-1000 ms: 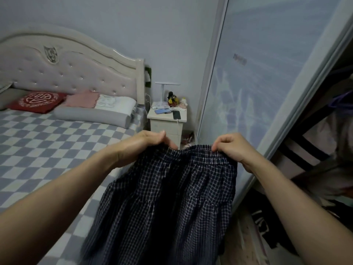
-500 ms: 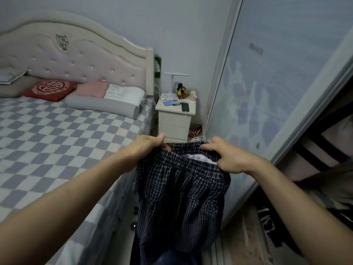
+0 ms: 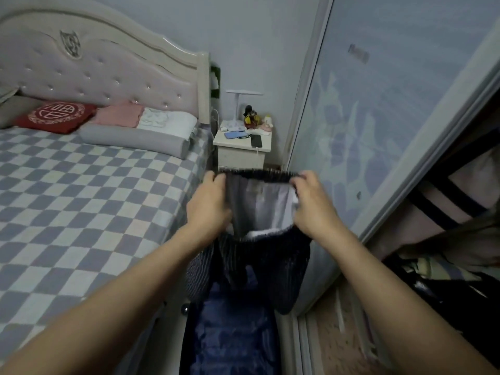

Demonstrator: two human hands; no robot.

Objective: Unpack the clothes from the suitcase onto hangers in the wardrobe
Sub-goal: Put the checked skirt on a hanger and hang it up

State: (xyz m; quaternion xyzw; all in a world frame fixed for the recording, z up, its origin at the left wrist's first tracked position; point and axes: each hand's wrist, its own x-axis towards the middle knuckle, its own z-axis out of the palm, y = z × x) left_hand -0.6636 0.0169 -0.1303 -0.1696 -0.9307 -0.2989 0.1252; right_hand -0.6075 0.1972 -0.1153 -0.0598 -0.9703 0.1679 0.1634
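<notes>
1. We hold the dark checked skirt (image 3: 259,255) up by its elastic waistband, our left hand (image 3: 209,205) and right hand (image 3: 313,204) each pinching one end, stretching it wide so the pale lining shows inside. It hangs in the air over the open suitcase (image 3: 232,334) on the floor.
2. No hanger is visible, so we judge that freeing a hand to fetch one could let the waistband snap shut and the skirt drop back into the suitcase.
3. The long hem dangles low; it could catch on the suitcase edge or drag when we turn to the wardrobe (image 3: 460,212).
4. The gap between the bed (image 3: 81,198) and the sliding door (image 3: 378,131) is narrow, leaving little room to swing.
5. The room is dim. A nightstand (image 3: 242,152) stands beyond, with a lamp, a phone and small figures on top.
</notes>
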